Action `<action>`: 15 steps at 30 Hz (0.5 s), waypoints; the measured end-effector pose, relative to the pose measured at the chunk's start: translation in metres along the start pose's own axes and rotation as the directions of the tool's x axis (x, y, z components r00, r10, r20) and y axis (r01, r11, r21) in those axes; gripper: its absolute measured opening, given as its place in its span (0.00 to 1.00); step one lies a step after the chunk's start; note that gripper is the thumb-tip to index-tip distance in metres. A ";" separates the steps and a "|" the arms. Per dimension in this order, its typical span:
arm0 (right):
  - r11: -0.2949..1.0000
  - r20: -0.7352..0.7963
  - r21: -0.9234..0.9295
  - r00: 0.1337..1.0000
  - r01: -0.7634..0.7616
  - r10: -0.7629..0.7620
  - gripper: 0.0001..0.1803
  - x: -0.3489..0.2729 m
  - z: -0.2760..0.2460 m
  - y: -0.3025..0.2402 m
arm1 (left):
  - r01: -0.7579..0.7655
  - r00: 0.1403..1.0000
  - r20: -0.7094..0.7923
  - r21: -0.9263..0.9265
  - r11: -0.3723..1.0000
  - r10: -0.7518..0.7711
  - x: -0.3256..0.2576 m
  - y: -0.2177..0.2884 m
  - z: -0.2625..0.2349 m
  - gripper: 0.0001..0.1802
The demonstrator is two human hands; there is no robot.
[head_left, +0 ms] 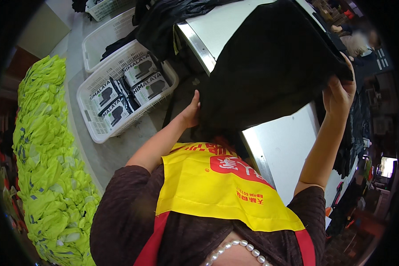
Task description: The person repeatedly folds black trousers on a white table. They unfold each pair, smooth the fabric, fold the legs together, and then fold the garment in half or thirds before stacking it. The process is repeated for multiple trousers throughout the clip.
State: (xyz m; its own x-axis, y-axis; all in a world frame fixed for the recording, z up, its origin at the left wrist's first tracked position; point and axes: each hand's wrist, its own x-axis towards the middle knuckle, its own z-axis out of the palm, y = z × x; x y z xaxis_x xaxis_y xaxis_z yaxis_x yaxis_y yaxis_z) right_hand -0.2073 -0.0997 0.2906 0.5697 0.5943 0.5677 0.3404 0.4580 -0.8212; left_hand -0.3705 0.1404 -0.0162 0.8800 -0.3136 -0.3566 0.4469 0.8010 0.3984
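Observation:
A large black cloth [270, 62] is spread over the edge of a white table [292, 146]. My left hand [191, 111] grips the cloth's lower left edge, thumb up. My right hand [340, 91] pinches the cloth's right corner, held up above the table. Both forearms rise from dark brown knitted sleeves. A yellow apron [217, 186] with red print and red straps hangs in front of me.
A white plastic basket [93, 128] on the floor at left holds several black-and-white packets [139, 68]. Behind it stands another white basket [93, 44] with dark cloth. A long pile of neon-yellow garments [48, 168] runs along the left. More black cloth [164, 17] lies on the table's far end.

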 end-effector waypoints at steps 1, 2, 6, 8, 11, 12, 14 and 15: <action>1.000 0.003 -0.024 1.000 0.016 -0.016 0.23 -0.002 -0.009 -0.006 | 0.010 1.000 0.003 -0.018 1.000 -0.010 -0.001 0.001 0.008 0.48; 0.998 0.009 -0.047 0.999 0.032 -0.032 0.23 -0.004 -0.018 -0.012 | 0.019 1.000 0.005 -0.036 0.999 -0.018 -0.003 0.002 0.014 0.47; 0.998 -0.078 -0.050 0.996 0.042 -0.046 0.18 -0.023 -0.081 -0.027 | -0.170 0.985 -0.045 -0.093 0.981 0.166 -0.034 0.020 0.040 0.39; 0.998 -0.171 -0.067 0.985 -0.014 0.002 0.12 -0.038 -0.131 -0.036 | -0.327 0.945 -0.059 -0.123 0.937 0.322 -0.056 0.042 0.038 0.24; 0.983 -0.299 -0.185 0.953 -0.016 -0.041 0.09 -0.044 -0.144 -0.087 | -0.540 0.840 0.077 0.019 0.841 0.537 -0.091 0.069 0.069 0.21; 0.968 -0.385 -0.226 0.923 -0.107 0.012 0.09 -0.045 -0.130 -0.092 | -0.580 0.813 0.109 0.076 0.811 0.572 -0.101 0.080 0.081 0.20; 0.918 -0.529 -0.259 0.840 -0.299 0.124 0.10 -0.042 -0.097 -0.102 | -0.423 0.872 -0.012 0.486 0.765 0.489 -0.107 0.087 0.093 0.14; 0.883 -0.470 -0.309 0.864 -0.353 0.181 0.11 -0.042 -0.095 -0.087 | -0.162 0.906 -0.132 0.768 0.619 0.402 -0.091 0.094 0.061 0.12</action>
State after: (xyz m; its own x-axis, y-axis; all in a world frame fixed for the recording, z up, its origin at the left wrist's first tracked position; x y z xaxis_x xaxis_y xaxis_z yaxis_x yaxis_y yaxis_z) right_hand -0.1899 -0.2278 0.3325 0.9052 0.2860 0.3144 0.3306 -0.0090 -0.9437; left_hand -0.3991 0.2132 0.1050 0.9558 0.1049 -0.2747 0.2572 0.1548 0.9539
